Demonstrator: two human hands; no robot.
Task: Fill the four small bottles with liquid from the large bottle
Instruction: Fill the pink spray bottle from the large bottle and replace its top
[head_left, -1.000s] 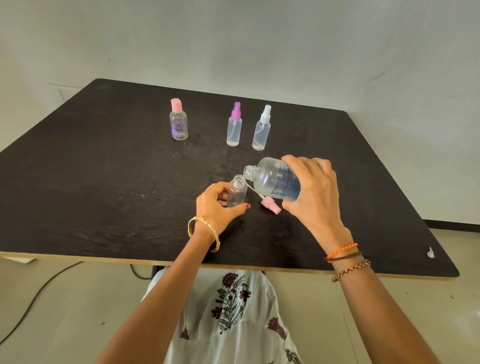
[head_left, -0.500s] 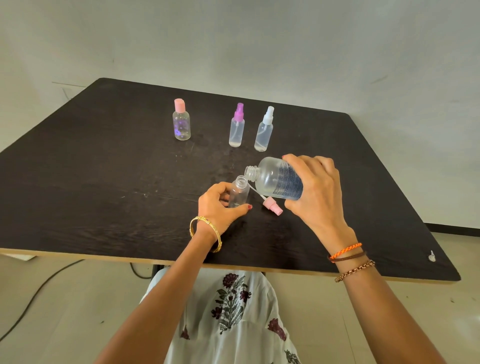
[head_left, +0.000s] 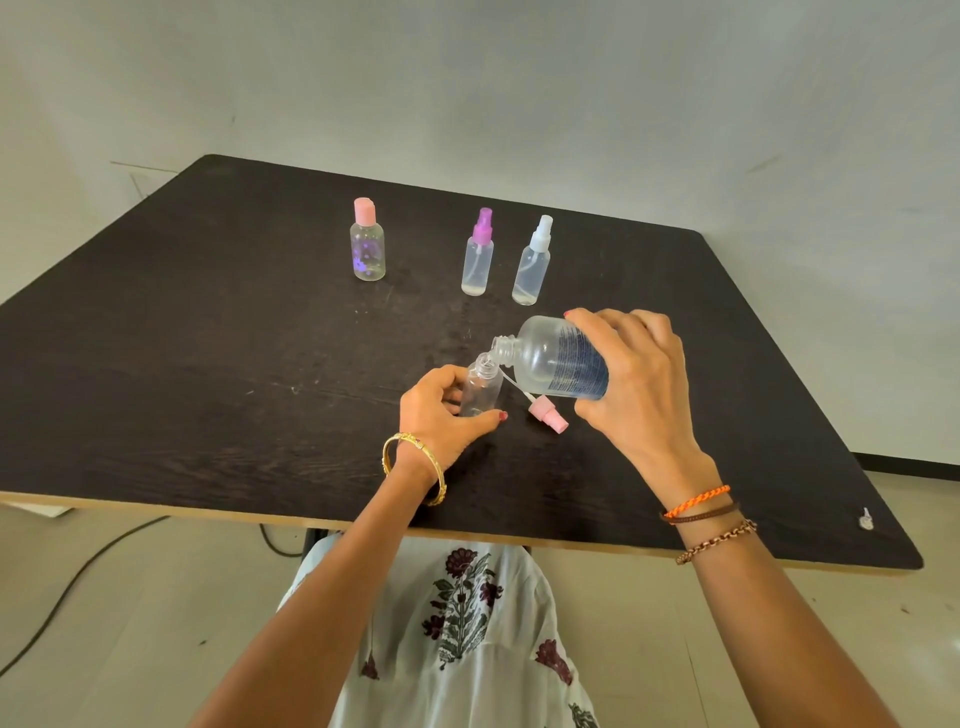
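My right hand (head_left: 636, 382) grips the large clear bottle (head_left: 553, 358) with a blue label, tipped on its side with its open neck just above the mouth of a small uncapped bottle (head_left: 483, 387). My left hand (head_left: 441, 415) holds that small bottle upright on the dark table (head_left: 208, 364). Its pink spray cap (head_left: 548, 413) with a white tube lies on the table beside it. Farther back stand three capped small bottles: one with a pink cap (head_left: 368, 241), one with a purple sprayer (head_left: 479, 254), one with a white sprayer (head_left: 533, 262).
A small white piece (head_left: 865, 519) lies near the table's front right corner. A black cable (head_left: 78, 582) runs across the floor at the left. A wall stands behind the table.
The large bottle's neck has come closer to the small bottle's mouth. Both hands keep their hold.
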